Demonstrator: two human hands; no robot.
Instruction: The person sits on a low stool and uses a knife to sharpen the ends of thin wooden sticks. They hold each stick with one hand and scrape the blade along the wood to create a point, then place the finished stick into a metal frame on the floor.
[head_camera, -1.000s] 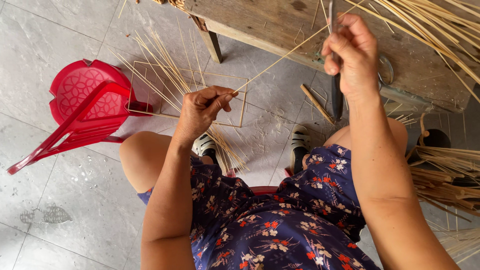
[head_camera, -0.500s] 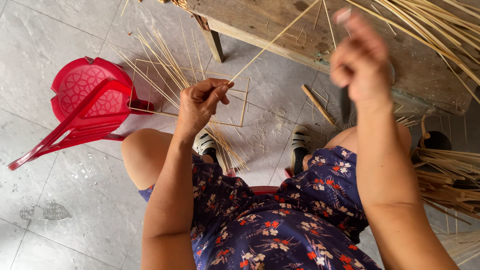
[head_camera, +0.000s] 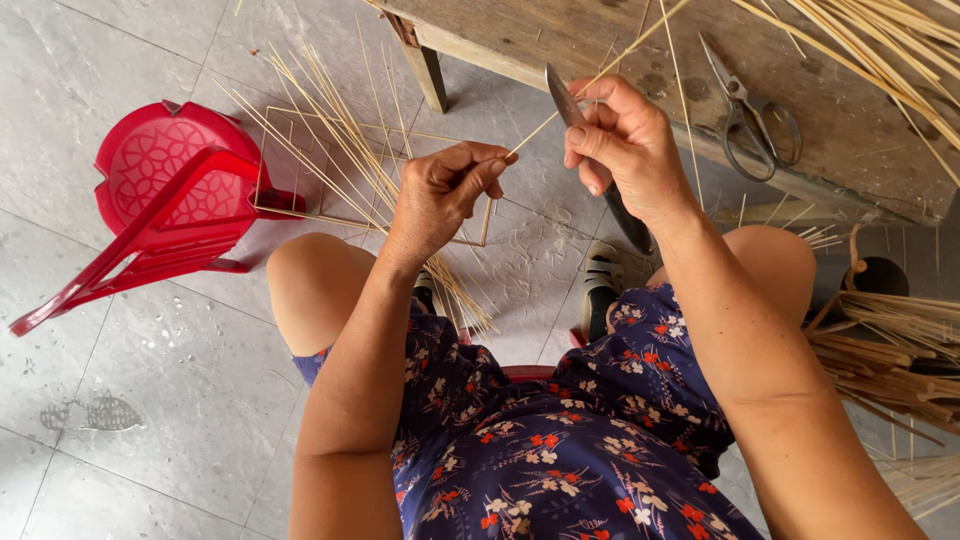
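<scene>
**Knife Meets Bamboo Sliver Above a Tiled Floor**

While seated over grey floor tiles (head_camera: 150, 400), a person in a dark blue floral dress (head_camera: 560, 450) works a thin bamboo sliver (head_camera: 590, 85) with both bare hands. The left hand (head_camera: 440, 195) is closed, thumb and fingertips pinching the lower end of the sliver just above the knees. The right hand (head_camera: 625, 145), close beside it and slightly higher, is clenched around a knife (head_camera: 562, 100) whose grey blade points up and to the left, its edge lying against the sliver; the dark handle (head_camera: 630, 225) juts out below the palm. From the pinch, the sliver rises at a slant past the blade and across a worn wooden bench (head_camera: 560, 40) at the top of the view.

On that bench, to the right of the knife hand, lie a pair of metal scissors (head_camera: 750, 115) and a spread of long pale bamboo strips (head_camera: 880, 50). More loose strips (head_camera: 340, 160) fan out on the floor beyond the left knee, some resting against an overturned red plastic stool (head_camera: 160, 210). A thicker bundle of split bamboo (head_camera: 890, 350) sits at the right edge, near the right thigh. Two sandalled feet (head_camera: 600, 285) show between the knees, flat on the tiles beneath the hands.
</scene>
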